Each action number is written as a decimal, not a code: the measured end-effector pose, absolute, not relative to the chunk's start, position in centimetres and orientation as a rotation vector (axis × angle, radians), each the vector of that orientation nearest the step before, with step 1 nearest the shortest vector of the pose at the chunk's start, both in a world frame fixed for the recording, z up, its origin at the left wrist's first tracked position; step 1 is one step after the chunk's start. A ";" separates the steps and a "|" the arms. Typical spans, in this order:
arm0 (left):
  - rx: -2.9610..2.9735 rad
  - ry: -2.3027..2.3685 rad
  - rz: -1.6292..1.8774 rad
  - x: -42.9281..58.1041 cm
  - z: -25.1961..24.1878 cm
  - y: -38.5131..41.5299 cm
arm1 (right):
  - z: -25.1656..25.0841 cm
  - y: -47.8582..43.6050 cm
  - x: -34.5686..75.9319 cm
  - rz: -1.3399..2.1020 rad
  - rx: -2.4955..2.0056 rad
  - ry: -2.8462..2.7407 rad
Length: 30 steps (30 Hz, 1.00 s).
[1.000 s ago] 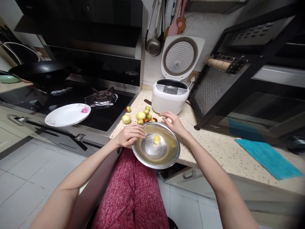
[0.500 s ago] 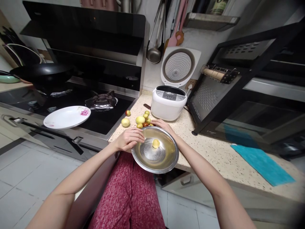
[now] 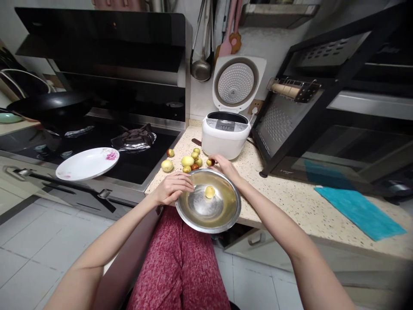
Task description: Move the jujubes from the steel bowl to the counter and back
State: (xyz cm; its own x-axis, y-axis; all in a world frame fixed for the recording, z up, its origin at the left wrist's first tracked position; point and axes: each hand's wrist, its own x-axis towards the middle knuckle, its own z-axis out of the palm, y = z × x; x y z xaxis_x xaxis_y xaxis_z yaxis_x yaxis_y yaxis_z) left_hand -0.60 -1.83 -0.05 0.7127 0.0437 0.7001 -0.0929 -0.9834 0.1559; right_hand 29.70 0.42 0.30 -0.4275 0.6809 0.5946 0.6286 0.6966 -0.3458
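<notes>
Pinching a dark red and green fruit (image 3: 209,162) between thumb and fingertips, the person's right hand (image 3: 227,167) was closed lightly around it, just beyond the far rim of a steel bowl (image 3: 222,214). That fruit was just right of a small heap of fruit (image 3: 187,161) on the speckled counter (image 3: 277,198); which way its long axis ran I couldn't tell, with the fingers partly over it. The left hand (image 3: 172,187) gripped the bowl's left rim, fingers together and curled inward over the edge, thumb low on the outer side. The round bowl faced mouth upward, jutting past the counter's front edge above the person's lap, with one yellowish fruit (image 3: 209,192) inside, near the middle. Behind the heap stood a white rice cooker (image 3: 224,140), lid raised.
</notes>
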 end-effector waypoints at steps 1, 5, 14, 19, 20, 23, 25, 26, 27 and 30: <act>2.738 -0.038 1.128 -0.6 -0.1 -1.8 | 0.7 0.3 29.9 0.050 -0.982 -2.145; 2.727 -0.040 1.141 -0.6 0.0 -1.9 | 2.2 -0.3 30.2 -0.014 -0.896 -2.066; 2.711 -0.046 1.150 -0.4 0.2 -2.0 | 5.0 -4.3 28.9 0.328 -0.736 -2.046; 2.722 -0.044 1.143 -0.4 0.2 -2.0 | 5.8 -5.9 27.8 0.548 -0.588 -2.314; 2.721 -0.042 1.139 -0.4 0.2 -2.0 | 5.7 -6.0 27.7 0.571 -0.577 -2.356; 2.704 -0.040 1.128 -0.5 0.2 -2.0 | 5.6 -6.1 27.7 0.612 -0.573 -2.426; 2.692 -0.039 1.128 -0.5 0.1 -2.0 | 5.6 -6.1 27.7 0.646 -0.582 -2.440; 2.688 -0.037 1.127 -0.4 0.1 -2.0 | 5.6 -6.1 27.7 0.666 -0.591 -2.444; 2.686 -0.035 1.125 -0.4 0.1 -2.0 | 5.6 -6.2 27.7 0.687 -0.599 -2.449; 2.683 -0.019 1.121 -0.4 0.0 -2.0 | 5.7 -6.3 27.7 0.730 -0.607 -2.473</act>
State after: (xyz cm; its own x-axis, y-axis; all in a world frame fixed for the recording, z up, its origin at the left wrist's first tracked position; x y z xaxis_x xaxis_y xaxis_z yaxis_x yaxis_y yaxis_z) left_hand -0.42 -1.97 0.04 0.7068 0.0775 0.7031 -0.1014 -0.9726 0.2091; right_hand 27.66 -6.29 5.70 -0.7825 0.5327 0.3223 0.2722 0.7583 -0.5923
